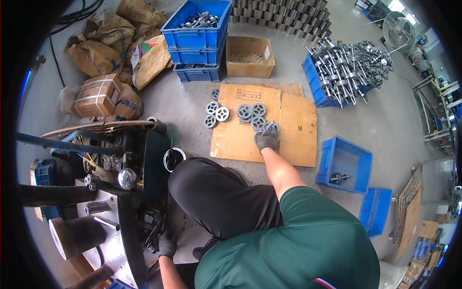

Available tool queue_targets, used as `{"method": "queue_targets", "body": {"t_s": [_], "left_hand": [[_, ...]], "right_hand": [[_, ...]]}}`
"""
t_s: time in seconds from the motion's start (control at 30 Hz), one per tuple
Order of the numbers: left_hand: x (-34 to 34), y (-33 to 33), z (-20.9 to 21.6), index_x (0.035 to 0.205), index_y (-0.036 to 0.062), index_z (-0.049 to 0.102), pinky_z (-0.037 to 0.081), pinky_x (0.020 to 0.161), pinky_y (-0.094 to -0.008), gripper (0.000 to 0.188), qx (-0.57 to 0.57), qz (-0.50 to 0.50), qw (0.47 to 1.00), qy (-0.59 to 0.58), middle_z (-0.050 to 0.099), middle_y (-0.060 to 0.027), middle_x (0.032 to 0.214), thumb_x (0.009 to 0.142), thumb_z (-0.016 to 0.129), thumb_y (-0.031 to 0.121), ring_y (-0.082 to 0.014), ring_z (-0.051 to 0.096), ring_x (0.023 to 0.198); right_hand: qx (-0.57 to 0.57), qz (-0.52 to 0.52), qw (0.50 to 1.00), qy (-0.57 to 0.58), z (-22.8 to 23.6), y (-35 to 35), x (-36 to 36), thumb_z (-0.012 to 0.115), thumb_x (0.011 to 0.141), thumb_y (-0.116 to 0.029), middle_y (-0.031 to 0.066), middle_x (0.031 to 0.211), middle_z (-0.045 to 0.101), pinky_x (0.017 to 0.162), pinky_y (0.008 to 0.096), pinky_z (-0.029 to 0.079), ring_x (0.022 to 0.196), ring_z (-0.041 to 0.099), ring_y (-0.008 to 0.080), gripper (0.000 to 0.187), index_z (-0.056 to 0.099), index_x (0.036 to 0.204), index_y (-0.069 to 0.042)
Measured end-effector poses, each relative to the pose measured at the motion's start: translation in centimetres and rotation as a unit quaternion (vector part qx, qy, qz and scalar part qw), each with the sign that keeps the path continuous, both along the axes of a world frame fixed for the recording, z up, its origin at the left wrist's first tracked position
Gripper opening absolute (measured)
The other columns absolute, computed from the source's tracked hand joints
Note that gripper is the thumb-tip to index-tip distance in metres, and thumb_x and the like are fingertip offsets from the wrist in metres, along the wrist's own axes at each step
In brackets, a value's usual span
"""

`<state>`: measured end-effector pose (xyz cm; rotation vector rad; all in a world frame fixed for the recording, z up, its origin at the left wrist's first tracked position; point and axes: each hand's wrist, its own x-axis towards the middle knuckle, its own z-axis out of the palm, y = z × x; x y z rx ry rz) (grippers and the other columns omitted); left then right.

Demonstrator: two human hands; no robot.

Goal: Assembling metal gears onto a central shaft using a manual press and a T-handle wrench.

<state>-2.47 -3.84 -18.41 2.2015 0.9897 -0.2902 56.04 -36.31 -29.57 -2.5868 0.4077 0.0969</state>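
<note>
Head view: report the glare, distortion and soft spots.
Head view: black vignette fills the corners, and surroundings along the right side lean with the fisheye; head view: a highlight glints on the shiny metal ball, and bright patches wash out at upper right; head view: the spoked wheels look fairly clear, small items by the right rim softer.

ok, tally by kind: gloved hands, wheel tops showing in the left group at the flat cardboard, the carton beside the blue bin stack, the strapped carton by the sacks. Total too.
Gloved hands (left hand, right hand): 2
Left-group wheels, tops showing: 4
Open carton: 1
Strapped carton: 1
Total: 8
</note>
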Motion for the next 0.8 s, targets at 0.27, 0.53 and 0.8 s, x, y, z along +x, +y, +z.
{"method": "queue_targets", "body": {"t_s": [0.27, 0.53, 0.8], "left_hand": [[-1.5, 0.3, 1.3, 0.125, 0.0019, 0.07, 0.052, 0.1, -0.0481, 0.039, 0.028, -0.025, 0.997, 0.068, 0.073, -0.0269, 0.118, 0.09, 0.074, 0.019, -0.0462, 0.066, 0.116], [1.7, -0.8, 3.3, 0.121, 0.0046, 0.071, 0.054, 0.094, -0.0502, 0.035, 0.058, -0.069, 0.994, 0.06, 0.073, -0.0264, 0.113, 0.094, 0.071, 0.026, -0.0459, 0.068, 0.11], [1.7, -0.8, 3.5, 0.12, 0.0034, 0.071, 0.054, 0.094, -0.0501, 0.035, 0.042, -0.056, 0.995, 0.065, 0.073, -0.0266, 0.114, 0.095, 0.07, 0.027, -0.0454, 0.069, 0.109]], "right_hand": [[-0.061, 0.113, 0.973, 0.19, 2.2, 3.9, 3.5, 0.068, 0.093, -0.035, 0.0229, 0.149, 0.055, 0.106, 0.0454, 0.054, 0.132, 0.062, 0.0332, 0.05, 0.066, 0.137, -0.012], [0.171, 0.075, 0.925, 0.332, -0.7, -0.5, 7.4, 0.085, 0.083, -0.034, 0.0118, 0.099, 0.077, 0.069, 0.0359, 0.059, 0.081, 0.074, 0.0192, 0.043, 0.076, 0.111, -0.002], [0.032, 0.235, 0.923, 0.304, 2.4, -1.7, 6.9, 0.075, 0.084, -0.034, 0.0089, 0.094, 0.077, 0.068, 0.0378, 0.057, 0.076, 0.072, 0.0199, 0.031, 0.078, 0.1, -0.007]]}}
